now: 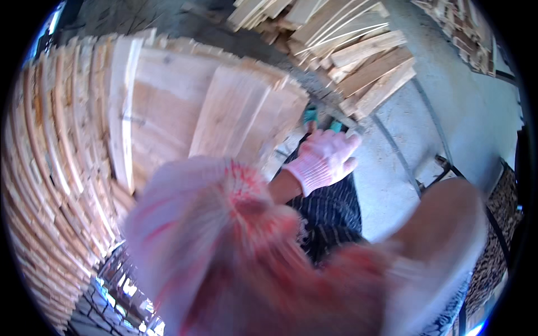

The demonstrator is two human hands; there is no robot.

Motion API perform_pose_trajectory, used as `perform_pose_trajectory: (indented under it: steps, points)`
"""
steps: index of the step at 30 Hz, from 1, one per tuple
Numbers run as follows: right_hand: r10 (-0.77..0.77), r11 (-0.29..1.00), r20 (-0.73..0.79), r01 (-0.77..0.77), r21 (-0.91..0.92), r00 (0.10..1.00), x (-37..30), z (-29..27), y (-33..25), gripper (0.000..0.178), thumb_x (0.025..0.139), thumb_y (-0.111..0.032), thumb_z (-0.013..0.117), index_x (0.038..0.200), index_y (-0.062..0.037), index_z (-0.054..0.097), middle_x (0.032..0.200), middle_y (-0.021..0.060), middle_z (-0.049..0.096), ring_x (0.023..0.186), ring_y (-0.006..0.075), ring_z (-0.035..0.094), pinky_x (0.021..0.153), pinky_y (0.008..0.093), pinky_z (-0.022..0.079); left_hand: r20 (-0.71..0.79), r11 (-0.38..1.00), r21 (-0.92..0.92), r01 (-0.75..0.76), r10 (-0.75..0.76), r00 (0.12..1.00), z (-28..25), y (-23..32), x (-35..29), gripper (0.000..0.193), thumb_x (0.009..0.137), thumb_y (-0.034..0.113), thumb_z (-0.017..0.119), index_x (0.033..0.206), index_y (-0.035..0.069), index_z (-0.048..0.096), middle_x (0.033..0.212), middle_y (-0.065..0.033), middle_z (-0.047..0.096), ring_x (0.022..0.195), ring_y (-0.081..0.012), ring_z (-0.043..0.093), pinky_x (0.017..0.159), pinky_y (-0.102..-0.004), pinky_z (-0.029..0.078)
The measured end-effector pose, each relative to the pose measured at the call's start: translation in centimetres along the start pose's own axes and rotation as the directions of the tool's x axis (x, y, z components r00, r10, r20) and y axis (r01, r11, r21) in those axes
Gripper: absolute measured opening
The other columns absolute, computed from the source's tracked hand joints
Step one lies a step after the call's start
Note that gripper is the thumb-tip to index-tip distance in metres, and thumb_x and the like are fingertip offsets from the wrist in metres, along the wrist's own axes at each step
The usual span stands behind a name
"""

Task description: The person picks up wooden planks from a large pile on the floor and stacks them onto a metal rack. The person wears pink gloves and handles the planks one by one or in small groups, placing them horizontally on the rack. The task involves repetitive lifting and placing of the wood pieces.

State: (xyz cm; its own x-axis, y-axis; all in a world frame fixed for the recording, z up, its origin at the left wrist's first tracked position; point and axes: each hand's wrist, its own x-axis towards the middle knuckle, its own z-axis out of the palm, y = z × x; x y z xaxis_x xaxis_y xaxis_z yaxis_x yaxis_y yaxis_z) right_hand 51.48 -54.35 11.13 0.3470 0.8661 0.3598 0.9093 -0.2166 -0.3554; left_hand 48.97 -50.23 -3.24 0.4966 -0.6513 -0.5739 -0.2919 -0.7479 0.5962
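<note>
Left hand (328, 155), its grip loosely spread, hangs right of the plank stack (185, 101), which, if bumped, could shed boards onto the shoes (310, 115) beside it; right hand unseen.

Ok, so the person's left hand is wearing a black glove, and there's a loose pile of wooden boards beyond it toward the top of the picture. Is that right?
Not quite: the glove is pale pink, not black, as the head view shows. It is on the left hand, and the loose pile of wooden boards does lie beyond it.
</note>
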Motion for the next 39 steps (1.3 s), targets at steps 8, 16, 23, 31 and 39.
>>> perform_pose_trajectory:
  steps: [8, 16, 23, 31, 39]
  points:
    - [0.324, 0.899, -0.021, -0.301, 0.318, 0.946, -11.0, 10.8, 6.7, 0.035, 0.095, -0.011, 0.062, 0.129, -0.0083, 0.064, 0.116, 0.012, 0.069, 0.107, 0.0265, 0.068, 0.089, 0.0352, 0.054, -0.065, 0.839, -0.544, 0.0, -0.042, 0.997, 14.8, -10.4, 7.4, 0.045, 0.101, 0.034, 0.055, 0.138, 0.009, 0.052, 0.121, -0.0157, 0.066, 0.109, -0.0343, 0.062, 0.094, -0.0448, 0.049]
    - [0.626, -0.777, 0.778, -0.043, 0.629, 0.058, -28.6, 25.4, 9.1, 0.044, 0.099, -0.023, 0.061, 0.138, -0.0041, 0.056, 0.108, 0.0073, 0.069, 0.088, 0.0164, 0.069, 0.078, 0.0299, 0.058, 0.063, 0.597, -0.799, 0.074, -0.039, 0.997, 30.7, -17.8, 18.3, 0.027, 0.103, 0.026, 0.046, 0.114, 0.01, 0.065, 0.099, -0.0091, 0.067, 0.088, -0.0217, 0.064, 0.075, -0.0356, 0.053]
    - [0.884, -0.37, 0.434, -0.83, 0.417, -0.175, -51.4, 44.1, 15.9, 0.045, 0.098, -0.035, 0.06, 0.136, -0.0104, 0.061, 0.126, 0.0096, 0.066, 0.086, 0.0201, 0.07, 0.075, 0.0343, 0.057, -0.08, 0.714, -0.651, 0.258, -0.403, 0.912, 34.3, -25.5, 33.9, 0.037, 0.096, 0.039, 0.056, 0.102, 0.005, 0.068, 0.096, -0.0206, 0.07, 0.091, -0.0346, 0.066, 0.081, -0.0469, 0.049]
    - [0.613, -0.682, 0.642, 0.101, 0.724, -0.46, -54.0, 47.7, 25.6, 0.075, 0.1, -0.049, 0.059, 0.158, -0.014, 0.027, 0.146, 0.0127, 0.052, 0.127, 0.0285, 0.057, 0.1, 0.046, 0.051, -0.29, 0.972, -0.013, 0.237, -0.23, 0.929, 21.7, -22.5, 45.9, 0.061, 0.094, 0.041, 0.062, 0.144, 0.008, 0.049, 0.136, -0.0213, 0.059, 0.126, -0.0372, 0.057, 0.106, -0.0465, 0.045]
    - [0.722, -0.343, 0.571, 0.514, 0.786, -0.391, -55.1, 53.7, 25.1, 0.074, 0.097, -0.039, 0.071, 0.154, -0.0096, 0.036, 0.143, 0.011, 0.055, 0.126, 0.025, 0.058, 0.107, 0.0415, 0.049, -0.232, 0.958, -0.01, 0.288, -0.283, 0.931, 26.6, -16.5, 52.4, 0.098, 0.085, 0.058, 0.067, 0.158, 0.008, 0.025, 0.146, -0.0279, 0.039, 0.136, -0.0478, 0.039, 0.113, -0.054, 0.035]
